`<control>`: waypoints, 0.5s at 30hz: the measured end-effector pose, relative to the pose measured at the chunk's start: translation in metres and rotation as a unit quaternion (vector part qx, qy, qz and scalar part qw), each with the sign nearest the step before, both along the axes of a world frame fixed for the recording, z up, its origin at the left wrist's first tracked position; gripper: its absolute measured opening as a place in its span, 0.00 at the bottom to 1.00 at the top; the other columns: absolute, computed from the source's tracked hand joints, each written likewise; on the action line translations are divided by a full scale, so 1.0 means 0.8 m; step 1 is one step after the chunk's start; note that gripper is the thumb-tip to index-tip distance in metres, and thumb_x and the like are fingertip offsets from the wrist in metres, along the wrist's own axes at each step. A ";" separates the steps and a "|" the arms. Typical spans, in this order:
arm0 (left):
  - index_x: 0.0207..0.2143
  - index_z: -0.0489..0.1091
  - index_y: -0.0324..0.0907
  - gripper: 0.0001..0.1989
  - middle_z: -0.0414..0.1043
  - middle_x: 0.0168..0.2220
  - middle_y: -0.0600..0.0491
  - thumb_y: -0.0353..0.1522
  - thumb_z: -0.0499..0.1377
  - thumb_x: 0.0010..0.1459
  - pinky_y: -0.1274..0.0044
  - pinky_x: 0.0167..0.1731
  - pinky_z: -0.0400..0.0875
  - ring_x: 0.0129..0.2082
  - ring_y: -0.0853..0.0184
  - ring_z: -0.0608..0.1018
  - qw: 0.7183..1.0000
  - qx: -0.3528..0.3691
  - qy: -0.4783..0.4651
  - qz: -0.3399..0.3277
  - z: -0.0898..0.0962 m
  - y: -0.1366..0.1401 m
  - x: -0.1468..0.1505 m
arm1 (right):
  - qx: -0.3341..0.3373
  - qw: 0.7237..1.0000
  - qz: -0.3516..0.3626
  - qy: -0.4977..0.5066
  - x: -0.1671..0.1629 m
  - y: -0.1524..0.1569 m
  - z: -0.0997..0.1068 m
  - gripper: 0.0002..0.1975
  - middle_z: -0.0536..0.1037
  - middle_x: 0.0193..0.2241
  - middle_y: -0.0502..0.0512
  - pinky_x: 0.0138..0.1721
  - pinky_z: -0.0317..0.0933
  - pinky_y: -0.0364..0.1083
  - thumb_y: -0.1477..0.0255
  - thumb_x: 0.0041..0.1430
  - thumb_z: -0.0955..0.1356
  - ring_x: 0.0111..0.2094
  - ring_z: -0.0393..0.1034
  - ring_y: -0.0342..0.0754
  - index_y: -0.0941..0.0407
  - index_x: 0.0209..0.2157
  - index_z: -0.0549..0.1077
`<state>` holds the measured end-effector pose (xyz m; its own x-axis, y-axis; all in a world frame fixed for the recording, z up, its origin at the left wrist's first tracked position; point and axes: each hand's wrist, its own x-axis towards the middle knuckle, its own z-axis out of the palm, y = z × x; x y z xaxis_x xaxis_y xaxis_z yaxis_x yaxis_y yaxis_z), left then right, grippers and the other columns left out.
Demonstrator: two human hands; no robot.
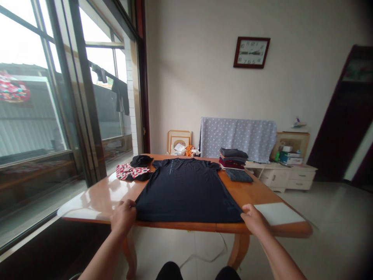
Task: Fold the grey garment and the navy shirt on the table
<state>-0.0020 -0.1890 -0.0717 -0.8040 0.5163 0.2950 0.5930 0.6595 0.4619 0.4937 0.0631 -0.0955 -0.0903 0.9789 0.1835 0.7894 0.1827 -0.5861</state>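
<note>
A black T-shirt (189, 190) lies spread out on the wooden table (96, 198), its neck and sleeves toward the far side and its hem along the near edge. My left hand (124, 216) is closed on the hem's left corner. At the right corner of the hem, my right hand (255, 218) pinches the fabric between thumb and fingers. Between the two hands the hem looks stretched fairly straight.
Folded clothes (233, 159) are stacked at the table's back right, with a folded dark garment (239, 175) in front. Patterned red-and-white cloth (129, 171) and a black item (141, 160) lie back left. A white sheet (278, 214) is near the right corner.
</note>
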 end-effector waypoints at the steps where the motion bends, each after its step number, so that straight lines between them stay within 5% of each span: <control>1: 0.41 0.76 0.48 0.15 0.71 0.46 0.46 0.35 0.51 0.56 0.66 0.40 0.68 0.44 0.53 0.75 1.000 -0.017 -0.002 0.001 0.001 -0.002 0.003 | -0.003 1.000 0.002 -0.016 0.001 -0.001 0.000 0.12 0.79 0.31 0.50 0.33 0.58 0.44 0.66 0.55 0.66 0.31 0.73 0.49 0.49 0.41 0.75; 6: 0.40 0.76 0.48 0.16 0.72 0.47 0.44 0.38 0.49 0.59 0.61 0.43 0.65 0.48 0.46 0.72 0.997 -0.060 0.050 0.010 0.012 0.002 0.020 | 0.060 0.996 -0.011 -0.069 -0.007 -0.002 0.012 0.11 0.80 0.40 0.53 0.35 0.57 0.45 0.62 0.60 0.64 0.40 0.74 0.52 0.49 0.40 0.74; 10: 0.44 0.74 0.46 0.16 0.71 0.49 0.44 0.37 0.48 0.61 0.66 0.44 0.64 0.48 0.52 0.71 0.990 -0.043 0.120 -0.059 0.016 0.027 0.037 | 0.137 0.987 0.031 -0.079 -0.032 -0.002 0.025 0.10 0.79 0.39 0.54 0.37 0.56 0.45 0.66 0.63 0.63 0.41 0.73 0.50 0.50 0.39 0.75; 15: 0.40 0.73 0.45 0.13 0.72 0.45 0.46 0.35 0.50 0.62 0.69 0.46 0.63 0.46 0.56 0.71 0.983 -0.059 0.132 -0.114 -0.002 0.044 0.047 | 0.122 0.986 0.037 -0.111 -0.051 0.003 0.000 0.10 0.79 0.37 0.55 0.35 0.54 0.44 0.70 0.64 0.62 0.39 0.72 0.49 0.51 0.37 0.75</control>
<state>0.0356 -0.1535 -0.0735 -0.5675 0.7172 0.4045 0.8202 0.5356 0.2010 0.4533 0.0658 -0.0954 -0.2235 0.8976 0.3800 0.8728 0.3578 -0.3320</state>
